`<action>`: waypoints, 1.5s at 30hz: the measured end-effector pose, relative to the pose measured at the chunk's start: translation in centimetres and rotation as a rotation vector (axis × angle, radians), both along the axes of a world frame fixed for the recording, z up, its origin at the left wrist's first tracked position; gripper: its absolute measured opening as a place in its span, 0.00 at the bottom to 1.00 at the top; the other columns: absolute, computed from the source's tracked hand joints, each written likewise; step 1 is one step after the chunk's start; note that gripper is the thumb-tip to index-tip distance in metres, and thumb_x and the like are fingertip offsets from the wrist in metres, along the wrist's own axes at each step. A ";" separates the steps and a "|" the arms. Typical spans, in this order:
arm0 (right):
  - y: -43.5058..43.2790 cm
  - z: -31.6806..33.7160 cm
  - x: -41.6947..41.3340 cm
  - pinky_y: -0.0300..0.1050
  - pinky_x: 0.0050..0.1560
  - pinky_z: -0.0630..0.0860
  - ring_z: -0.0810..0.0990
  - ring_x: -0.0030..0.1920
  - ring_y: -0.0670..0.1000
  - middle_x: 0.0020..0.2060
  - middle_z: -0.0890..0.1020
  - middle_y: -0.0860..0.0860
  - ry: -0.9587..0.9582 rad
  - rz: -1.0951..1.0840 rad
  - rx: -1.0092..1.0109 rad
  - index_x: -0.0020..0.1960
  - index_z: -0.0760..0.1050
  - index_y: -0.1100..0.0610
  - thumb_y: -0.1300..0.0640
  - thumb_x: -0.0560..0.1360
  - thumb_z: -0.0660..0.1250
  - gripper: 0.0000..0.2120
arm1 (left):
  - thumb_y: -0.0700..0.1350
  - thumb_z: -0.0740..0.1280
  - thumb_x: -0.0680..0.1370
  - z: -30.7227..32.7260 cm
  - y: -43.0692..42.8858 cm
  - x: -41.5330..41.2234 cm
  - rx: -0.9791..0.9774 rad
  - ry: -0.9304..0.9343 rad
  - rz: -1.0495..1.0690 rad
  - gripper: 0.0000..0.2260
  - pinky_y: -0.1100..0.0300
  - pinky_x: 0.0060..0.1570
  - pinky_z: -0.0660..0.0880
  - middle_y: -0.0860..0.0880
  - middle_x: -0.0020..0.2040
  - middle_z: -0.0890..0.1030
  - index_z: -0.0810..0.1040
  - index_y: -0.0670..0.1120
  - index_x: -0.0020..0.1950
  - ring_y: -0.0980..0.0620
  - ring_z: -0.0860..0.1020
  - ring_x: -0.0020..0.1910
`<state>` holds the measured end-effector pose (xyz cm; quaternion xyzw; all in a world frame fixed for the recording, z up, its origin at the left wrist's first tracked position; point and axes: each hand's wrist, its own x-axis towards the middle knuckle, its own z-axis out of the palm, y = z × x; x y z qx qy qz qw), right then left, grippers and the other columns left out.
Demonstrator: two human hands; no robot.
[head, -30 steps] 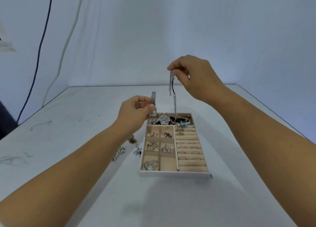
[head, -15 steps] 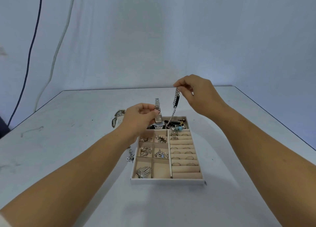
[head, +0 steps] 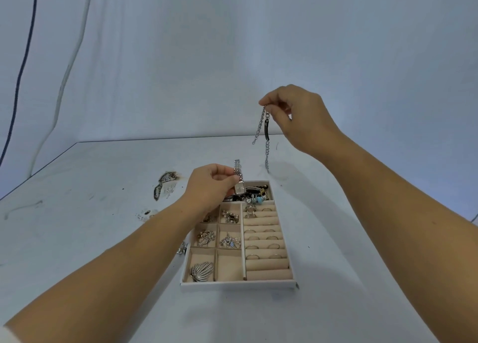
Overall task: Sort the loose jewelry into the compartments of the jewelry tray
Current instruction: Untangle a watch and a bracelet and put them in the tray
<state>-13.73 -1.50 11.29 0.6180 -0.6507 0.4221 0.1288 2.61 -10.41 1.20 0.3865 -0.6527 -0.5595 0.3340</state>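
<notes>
A white jewelry tray [head: 239, 285] with beige compartments lies on the table. My left hand [head: 208, 187] pinches a small silver watch [head: 239, 178] upright over the tray's far long compartment, which holds bracelets and watches. My right hand [head: 297, 117] pinches a silver chain bracelet [head: 266, 133] with a black bar, dangling in the air above and behind the tray's far right corner. The small left compartments hold earrings and a silver leaf brooch [head: 201, 271]. Rings sit in the ring rolls [head: 266, 239] on the right.
Loose jewelry lies on the white table left of the tray: a patterned piece [head: 165, 183], small bits [head: 146, 213] and a silver piece [head: 181, 249] beside my left forearm. Cables [head: 64, 66] hang against the white backdrop at the left.
My right hand has lifted the chain bracelet up and to the right, clear of the tray. My left hand still holds the watch over the far compartment.
</notes>
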 end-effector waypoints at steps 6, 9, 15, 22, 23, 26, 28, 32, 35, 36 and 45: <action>-0.2 0.0 -0.4 0.29 0.48 0.70 0.75 0.43 0.44 0.45 0.79 0.48 -0.035 -0.001 -0.034 0.54 0.79 0.54 0.60 0.77 0.63 0.09 | 0.40 0.72 0.73 -0.1 -0.3 -0.5 -0.120 -0.090 0.012 0.03 0.55 0.46 0.81 0.47 0.38 0.83 0.81 0.46 0.44 0.51 0.82 0.36; -0.2 0.3 -0.3 0.30 0.48 0.71 0.75 0.43 0.44 0.44 0.79 0.48 -0.033 0.000 -0.036 0.54 0.79 0.54 0.60 0.77 0.63 0.09 | 0.41 0.72 0.73 -0.2 -0.5 -0.7 -0.133 -0.117 0.012 0.02 0.55 0.45 0.81 0.47 0.39 0.83 0.81 0.45 0.45 0.52 0.82 0.35; 0.0 -0.6 0.0 0.37 0.51 0.73 0.77 0.45 0.47 0.46 0.80 0.49 -0.045 0.007 -0.003 0.54 0.79 0.53 0.60 0.77 0.63 0.08 | 0.44 0.70 0.74 -0.5 -0.8 -1.0 -0.389 -0.295 0.017 0.02 0.66 0.36 0.73 0.53 0.36 0.80 0.80 0.50 0.43 0.56 0.79 0.36; 0.0 -1.1 0.4 0.40 0.52 0.75 0.78 0.45 0.46 0.46 0.80 0.49 -0.055 0.021 -0.005 0.53 0.79 0.53 0.59 0.77 0.63 0.08 | 0.50 0.70 0.73 -1.4 -1.6 -1.1 -0.492 -0.514 -0.059 0.05 0.54 0.49 0.77 0.58 0.35 0.81 0.79 0.57 0.36 0.53 0.78 0.47; 0.1 -1.1 0.4 0.40 0.52 0.75 0.78 0.45 0.47 0.46 0.80 0.49 -0.057 0.024 0.000 0.53 0.79 0.53 0.59 0.77 0.63 0.08 | 0.50 0.70 0.72 -1.5 -1.6 -1.1 -0.508 -0.509 -0.059 0.05 0.52 0.51 0.77 0.59 0.35 0.81 0.79 0.57 0.36 0.51 0.78 0.49; 0.2 -1.1 0.6 0.38 0.51 0.74 0.78 0.45 0.46 0.45 0.80 0.48 -0.069 0.031 0.004 0.53 0.79 0.52 0.59 0.77 0.64 0.08 | 0.51 0.69 0.72 -1.7 -1.5 -0.9 -0.538 -0.488 -0.057 0.05 0.49 0.55 0.75 0.60 0.36 0.80 0.78 0.60 0.37 0.49 0.77 0.53; 0.3 -1.1 0.7 0.38 0.51 0.74 0.78 0.45 0.47 0.45 0.80 0.48 -0.076 0.037 0.007 0.53 0.79 0.53 0.59 0.77 0.64 0.08 | 0.51 0.69 0.73 -1.7 -1.6 -0.6 -0.532 -0.449 -0.064 0.05 0.48 0.57 0.74 0.61 0.39 0.80 0.76 0.61 0.38 0.49 0.76 0.54; 0.4 -1.2 1.0 0.38 0.51 0.74 0.78 0.46 0.47 0.45 0.80 0.47 -0.065 0.044 0.016 0.54 0.79 0.53 0.59 0.77 0.64 0.08 | 0.53 0.68 0.74 -0.9 -1.6 -0.1 -0.561 -0.316 -0.120 0.05 0.49 0.60 0.71 0.60 0.47 0.79 0.78 0.61 0.49 0.50 0.73 0.58; 0.2 -1.1 1.2 0.40 0.53 0.75 0.79 0.47 0.46 0.47 0.81 0.48 -0.074 0.057 -0.009 0.54 0.79 0.53 0.59 0.77 0.64 0.08 | 0.55 0.68 0.75 0.3 -0.7 -0.6 -0.593 -0.263 -0.200 0.10 0.57 0.58 0.68 0.59 0.51 0.79 0.78 0.60 0.56 0.55 0.72 0.58; 0.2 -1.0 1.3 0.40 0.53 0.75 0.79 0.47 0.46 0.47 0.81 0.47 -0.077 0.057 -0.017 0.54 0.79 0.52 0.58 0.77 0.64 0.08 | 0.55 0.68 0.75 0.5 -0.4 -0.8 -0.581 -0.250 -0.223 0.09 0.60 0.56 0.68 0.59 0.52 0.79 0.78 0.61 0.55 0.57 0.72 0.57; 1.0 -1.5 0.6 0.36 0.51 0.74 0.78 0.46 0.45 0.46 0.80 0.48 -0.025 0.025 0.040 0.54 0.79 0.53 0.59 0.77 0.63 0.08 | 0.50 0.71 0.74 1.7 0.4 -1.4 -0.425 -0.087 -0.164 0.04 0.63 0.39 0.75 0.51 0.40 0.83 0.83 0.53 0.47 0.55 0.77 0.37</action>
